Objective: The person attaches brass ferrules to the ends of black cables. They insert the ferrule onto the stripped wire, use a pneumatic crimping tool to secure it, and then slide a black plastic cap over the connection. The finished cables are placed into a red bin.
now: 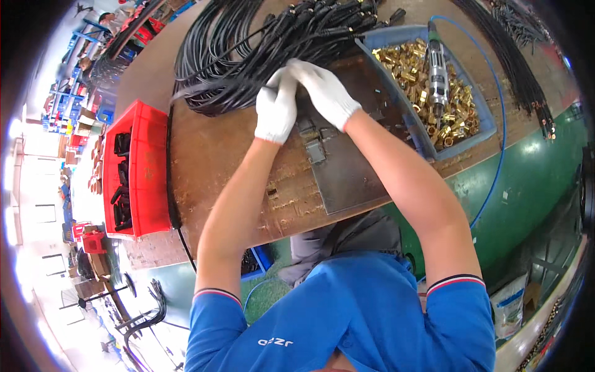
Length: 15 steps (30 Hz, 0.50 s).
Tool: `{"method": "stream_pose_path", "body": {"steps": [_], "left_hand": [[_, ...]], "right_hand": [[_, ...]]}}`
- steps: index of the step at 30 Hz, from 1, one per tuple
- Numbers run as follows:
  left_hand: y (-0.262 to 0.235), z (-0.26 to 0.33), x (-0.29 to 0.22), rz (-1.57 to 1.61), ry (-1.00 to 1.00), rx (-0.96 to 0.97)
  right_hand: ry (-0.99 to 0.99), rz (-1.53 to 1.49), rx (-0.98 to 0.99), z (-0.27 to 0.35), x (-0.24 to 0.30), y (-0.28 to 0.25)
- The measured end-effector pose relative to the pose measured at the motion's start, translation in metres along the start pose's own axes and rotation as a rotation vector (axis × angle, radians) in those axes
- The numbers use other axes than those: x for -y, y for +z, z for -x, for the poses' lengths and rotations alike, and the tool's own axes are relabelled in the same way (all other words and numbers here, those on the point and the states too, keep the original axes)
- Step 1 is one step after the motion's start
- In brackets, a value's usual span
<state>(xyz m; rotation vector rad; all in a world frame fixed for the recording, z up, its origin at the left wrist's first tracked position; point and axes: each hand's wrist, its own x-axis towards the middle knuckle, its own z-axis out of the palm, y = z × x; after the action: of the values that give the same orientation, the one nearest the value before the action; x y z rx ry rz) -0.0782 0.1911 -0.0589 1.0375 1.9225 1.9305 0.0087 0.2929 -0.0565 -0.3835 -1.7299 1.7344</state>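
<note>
Both my hands wear white gloves and meet at the near edge of a large heap of black cables. My left hand is closed, and a motion-smeared black cable runs out from it to the left. Against it, my right hand has its fingers pressed together, their tips touching the left fingers; anything between them is hidden. Below the hands lies a dark metal plate with a small metal fixture on it. Right of them, a grey-blue bin holds many brass fittings.
A power screwdriver with a blue hose lies across the bin. At the left table edge stands a red crate holding black parts. More black cables lie far right. The wooden table ends just before my body.
</note>
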Motion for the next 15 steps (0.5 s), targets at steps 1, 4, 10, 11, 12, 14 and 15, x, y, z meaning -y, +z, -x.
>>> {"method": "stream_pose_path", "body": {"steps": [1, 4, 10, 11, 12, 14, 15], "left_hand": [[-0.019, 0.011, 0.000, -0.085, 0.019, 0.042], [-0.032, 0.050, -0.046, 0.366, -0.561, -0.252], [-0.033, 0.120, -0.066, 0.831, -0.659, -0.260], [-0.034, 0.125, -0.056, 0.902, -0.665, -0.232], [-0.035, 0.129, -0.051, 0.979, -0.673, -0.236], [-0.039, 0.134, -0.049, 1.096, -0.677, -0.203], [-0.039, 0.134, -0.053, 1.111, -0.686, -0.201]], "right_hand": [[-0.049, 0.270, 0.029, 0.003, 0.013, -0.009], [0.185, -0.041, -0.135, 0.051, 0.035, -0.029], [-0.125, 0.254, 0.328, 0.130, 0.063, 0.004], [-0.309, 0.381, 0.208, 0.136, 0.055, 0.012], [-0.305, 0.396, 0.207, 0.139, 0.055, 0.017], [-0.298, 0.427, 0.203, 0.143, 0.060, 0.027], [-0.341, 0.442, 0.207, 0.143, 0.062, 0.028]]}}
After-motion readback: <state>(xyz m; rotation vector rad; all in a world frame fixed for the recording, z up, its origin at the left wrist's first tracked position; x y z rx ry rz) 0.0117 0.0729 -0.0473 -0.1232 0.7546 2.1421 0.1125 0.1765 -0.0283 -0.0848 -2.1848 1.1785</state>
